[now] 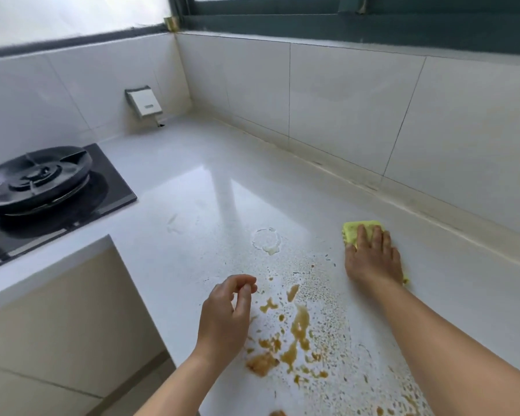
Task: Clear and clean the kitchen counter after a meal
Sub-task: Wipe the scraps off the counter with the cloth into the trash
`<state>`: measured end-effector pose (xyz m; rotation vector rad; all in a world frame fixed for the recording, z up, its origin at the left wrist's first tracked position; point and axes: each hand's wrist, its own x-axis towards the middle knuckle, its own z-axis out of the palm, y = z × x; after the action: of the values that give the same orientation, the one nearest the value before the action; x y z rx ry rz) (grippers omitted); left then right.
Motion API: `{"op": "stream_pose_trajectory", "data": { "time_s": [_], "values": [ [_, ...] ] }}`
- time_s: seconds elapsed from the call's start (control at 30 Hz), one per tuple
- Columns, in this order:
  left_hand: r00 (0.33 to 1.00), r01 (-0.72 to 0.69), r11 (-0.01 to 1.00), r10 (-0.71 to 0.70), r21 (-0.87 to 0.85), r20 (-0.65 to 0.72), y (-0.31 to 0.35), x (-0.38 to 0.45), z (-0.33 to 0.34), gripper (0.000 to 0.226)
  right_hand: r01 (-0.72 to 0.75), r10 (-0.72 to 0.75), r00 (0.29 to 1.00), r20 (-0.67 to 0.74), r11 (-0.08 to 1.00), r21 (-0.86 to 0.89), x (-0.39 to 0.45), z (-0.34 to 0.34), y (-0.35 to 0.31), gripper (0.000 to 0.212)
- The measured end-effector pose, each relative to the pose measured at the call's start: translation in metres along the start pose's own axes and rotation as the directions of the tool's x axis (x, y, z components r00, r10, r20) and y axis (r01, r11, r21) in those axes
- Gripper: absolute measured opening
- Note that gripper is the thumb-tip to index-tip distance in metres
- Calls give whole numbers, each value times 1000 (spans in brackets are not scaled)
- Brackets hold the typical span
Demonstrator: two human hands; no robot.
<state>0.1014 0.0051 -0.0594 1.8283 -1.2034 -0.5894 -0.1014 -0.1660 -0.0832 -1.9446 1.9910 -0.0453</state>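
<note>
Your right hand (373, 256) presses flat on a soft yellow cloth (354, 231) lying on the glossy white table (192, 181); your left hand (227, 313) hovers loosely curled, empty, beside sticky brown spills (297, 331).

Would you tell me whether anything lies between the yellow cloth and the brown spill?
Nothing visible does: only bare white counter separates the yellow cloth under the right hand from the brown spill.
</note>
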Motion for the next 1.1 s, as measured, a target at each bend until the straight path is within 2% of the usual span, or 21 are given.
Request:
{"op": "stream_pose_trajectory", "data": {
  "time_s": [0.2, 0.33, 0.4, 0.57, 0.7, 0.77, 0.8, 0.83, 0.9, 0.97, 1.03, 1.1],
  "values": [
    [999, -42, 999, 42, 11, -15, -6, 11, -2, 21, 205, -203, 978, 52, 978, -37, 33, 8, -65, 58],
    [998, -41, 999, 42, 18, -47, -13, 17, -10, 23, 421, -414, 902, 121, 906, -39, 44, 17, -113, 56],
    [997, -44, 999, 46, 23, -61, -15, 20, -16, 24, 546, -534, 831, 155, 836, -48, 42, 23, -133, 55],
    [995, -48, 998, 52, 46, -90, -20, 26, -27, 27, 787, -754, 603, 261, 616, -39, 14, 36, -150, 51],
    [991, -45, 997, 53, 69, -119, -24, 29, -32, 28, 889, -859, 422, 291, 455, 54, -19, 43, -140, 52],
    [990, -51, 994, 64, 101, -123, -28, 30, -35, 28, 900, -877, 370, 305, 421, 118, -25, 44, -135, 56],
    [990, -53, 992, 67, 116, -121, -31, 30, -36, 26, 890, -875, 380, 299, 434, 141, -23, 45, -134, 56],
    [991, -49, 990, 65, 132, -120, -35, 31, -38, 22, 870, -865, 420, 273, 470, 152, -20, 45, -135, 54],
    [993, -17, 985, 37, 174, -113, -44, 36, -41, 24, 775, -787, 583, 203, 613, 153, -7, 44, -141, 50],
    [994, 12, 978, 11, 209, -106, -55, 40, -45, 31, 629, -640, 754, 150, 768, 117, 5, 44, -155, 49],
    [995, 11, 972, 12, 235, -98, -63, 45, -51, 34, 499, -501, 860, 91, 865, 52, 13, 47, -172, 51],
    [995, -2, 965, 29, 261, -99, -70, 54, -56, 36, 373, -374, 927, 35, 927, 32, 17, 53, -190, 52]
  ]
}}
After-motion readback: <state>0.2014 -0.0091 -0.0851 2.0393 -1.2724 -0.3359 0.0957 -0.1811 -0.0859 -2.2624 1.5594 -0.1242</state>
